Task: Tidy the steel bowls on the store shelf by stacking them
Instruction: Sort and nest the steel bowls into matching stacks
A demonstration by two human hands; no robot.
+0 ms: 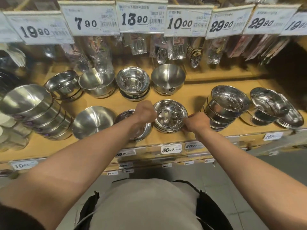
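Observation:
A short stack of shiny steel bowls (169, 116) stands at the front middle of the wooden shelf (196, 97). My left hand (146, 112) grips its left rim with curled fingers. My right hand (196, 122) holds its right side, fingers at the rim and the base. Just left of it, partly under my left wrist, lies a flatter pile of steel bowls (131, 125).
More steel bowl stacks surround it: a leaning stack (33, 112) at the far left, a matte bowl (93, 122), two stacks (222, 108) (272, 108) at the right, several behind (132, 83) (167, 78). Price tags and packaged spoons (162, 53) hang overhead. Shelf edge labels (171, 149) run below.

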